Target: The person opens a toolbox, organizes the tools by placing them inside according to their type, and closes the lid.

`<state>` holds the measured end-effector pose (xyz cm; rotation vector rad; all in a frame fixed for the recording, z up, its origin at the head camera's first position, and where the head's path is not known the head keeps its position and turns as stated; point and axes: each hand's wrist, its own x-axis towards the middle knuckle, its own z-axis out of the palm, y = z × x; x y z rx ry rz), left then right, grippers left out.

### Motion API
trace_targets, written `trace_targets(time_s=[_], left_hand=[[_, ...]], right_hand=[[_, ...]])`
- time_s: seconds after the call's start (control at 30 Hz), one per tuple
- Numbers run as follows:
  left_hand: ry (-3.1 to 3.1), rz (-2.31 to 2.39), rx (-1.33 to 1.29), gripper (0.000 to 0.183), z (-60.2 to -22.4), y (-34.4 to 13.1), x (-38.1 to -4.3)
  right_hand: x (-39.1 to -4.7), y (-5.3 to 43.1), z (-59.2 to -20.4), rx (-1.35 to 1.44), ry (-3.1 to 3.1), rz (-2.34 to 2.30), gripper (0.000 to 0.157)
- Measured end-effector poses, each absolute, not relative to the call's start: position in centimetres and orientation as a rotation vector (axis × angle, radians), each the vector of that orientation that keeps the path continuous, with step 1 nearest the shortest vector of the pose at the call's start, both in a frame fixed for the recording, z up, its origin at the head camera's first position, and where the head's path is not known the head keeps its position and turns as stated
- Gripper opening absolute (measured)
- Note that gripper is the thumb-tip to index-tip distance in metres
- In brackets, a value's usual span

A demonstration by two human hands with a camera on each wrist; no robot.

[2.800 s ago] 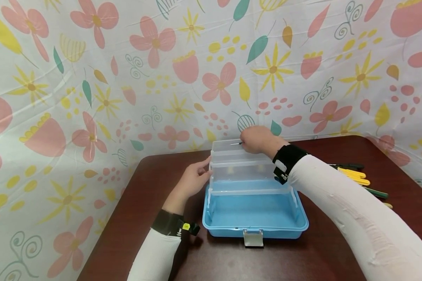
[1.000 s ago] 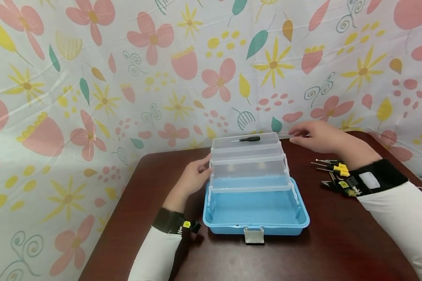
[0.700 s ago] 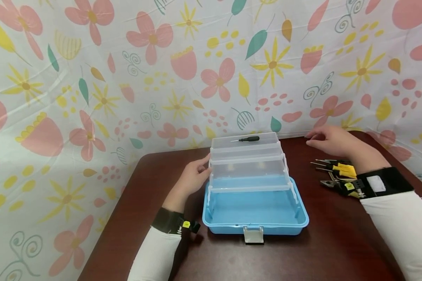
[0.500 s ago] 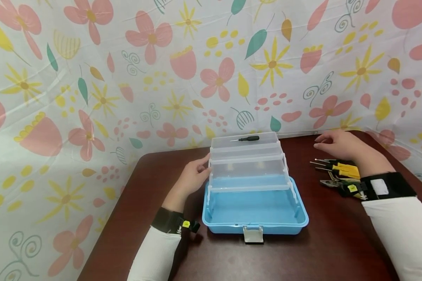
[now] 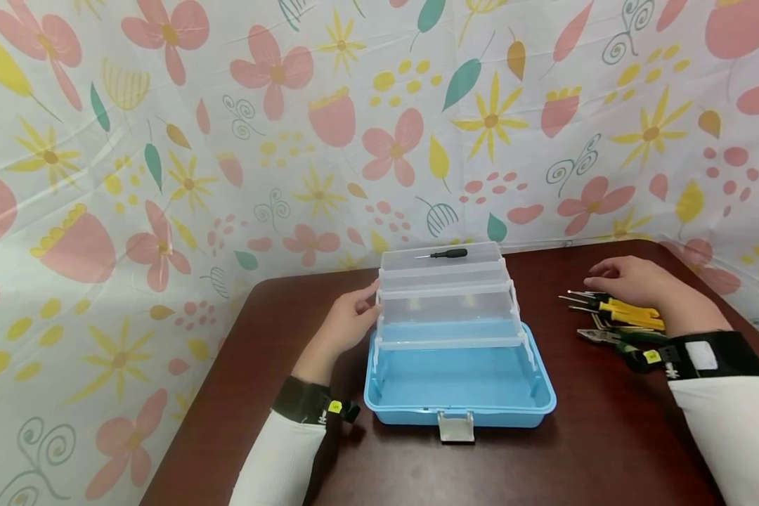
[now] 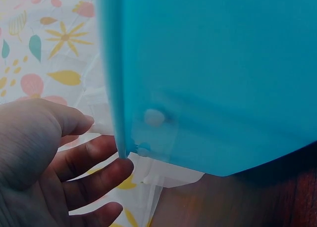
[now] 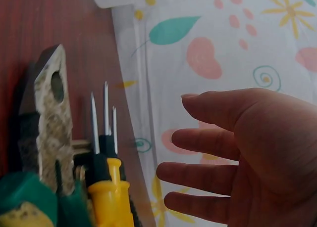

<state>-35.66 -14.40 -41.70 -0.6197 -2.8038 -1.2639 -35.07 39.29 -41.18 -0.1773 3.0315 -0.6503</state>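
Observation:
A light blue toolbox (image 5: 462,416) stands unfolded, its translucent stepped trays (image 5: 443,309) raised at the back. On the top tray lies a small screwdriver (image 5: 449,254) with a black handle. My left hand (image 5: 344,320) is at the left side of the trays, fingertips touching their edge; in the left wrist view its fingers (image 6: 99,182) reach the blue wall's edge with the thumb apart. My right hand (image 5: 632,284), empty with fingers loosely extended, hovers over yellow-handled screwdrivers (image 5: 632,313) and green-handled pliers (image 5: 607,337) on the right. The right wrist view shows the pliers' worn metal head (image 7: 54,108).
A dark reddish-brown table (image 5: 500,471) carries everything. Behind it and at the left hangs a floral cloth (image 5: 329,176), close to the table's back edge. The toolbox's metal latch (image 5: 457,427) hangs down at the front.
My right hand let go of the black-handled screwdriver on the top tray, then moved right and down toward the tools on the table. My left hand stayed at the trays.

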Motion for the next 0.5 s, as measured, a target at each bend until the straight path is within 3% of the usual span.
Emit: trace_targets(time_s=[0.5], left_hand=[[-2.81, -1.25, -0.624, 0.057, -41.4, -14.3, -35.5]], right_hand=[[-34.5, 39.1, -42.5, -0.179, 3.021, -0.682, 0.067]])
